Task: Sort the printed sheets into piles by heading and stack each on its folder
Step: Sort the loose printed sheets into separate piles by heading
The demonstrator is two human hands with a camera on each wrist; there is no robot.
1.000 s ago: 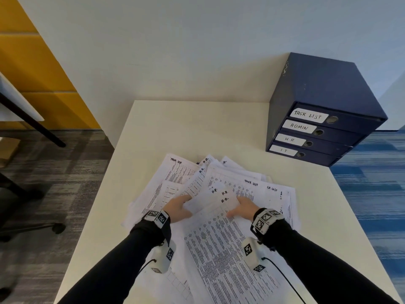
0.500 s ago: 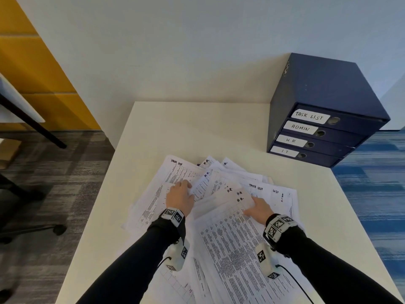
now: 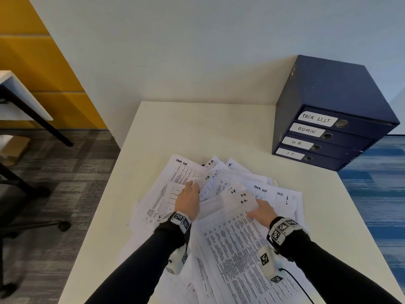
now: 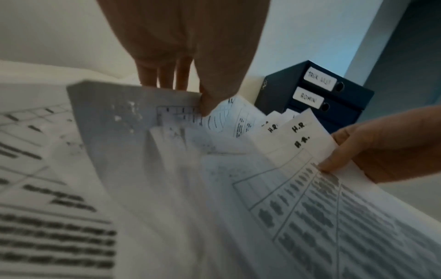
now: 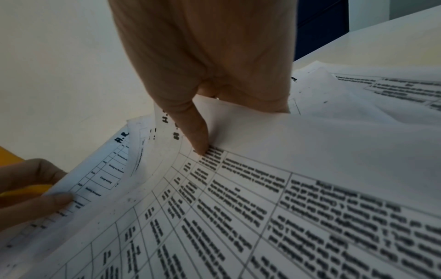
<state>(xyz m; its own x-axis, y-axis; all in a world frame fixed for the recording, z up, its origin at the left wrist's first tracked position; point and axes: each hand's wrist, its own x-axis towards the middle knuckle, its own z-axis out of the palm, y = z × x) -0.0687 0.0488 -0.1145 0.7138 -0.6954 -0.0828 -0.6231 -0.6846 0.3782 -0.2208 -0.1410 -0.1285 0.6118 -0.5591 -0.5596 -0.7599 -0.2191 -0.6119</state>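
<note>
While my right hand (image 3: pixel 262 210) pinches the H.R. sheets (image 3: pixel 242 199), thumb on top, my left hand (image 3: pixel 188 199) pinches a loose sheet (image 4: pixel 133 105) by its edge, rest of the sheets (image 3: pixel 219 227) fanned mid table (image 3: pixel 197 128), folders (image 3: pixel 324 137) stacked far right w/ labels facing me.

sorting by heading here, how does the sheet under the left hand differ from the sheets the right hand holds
The left hand pinches a sheet whose heading is hidden; the right hand holds sheets marked H.R. The left one's edge is lifted alone; the right ones are fanned together. Both carry printed tables.
</note>
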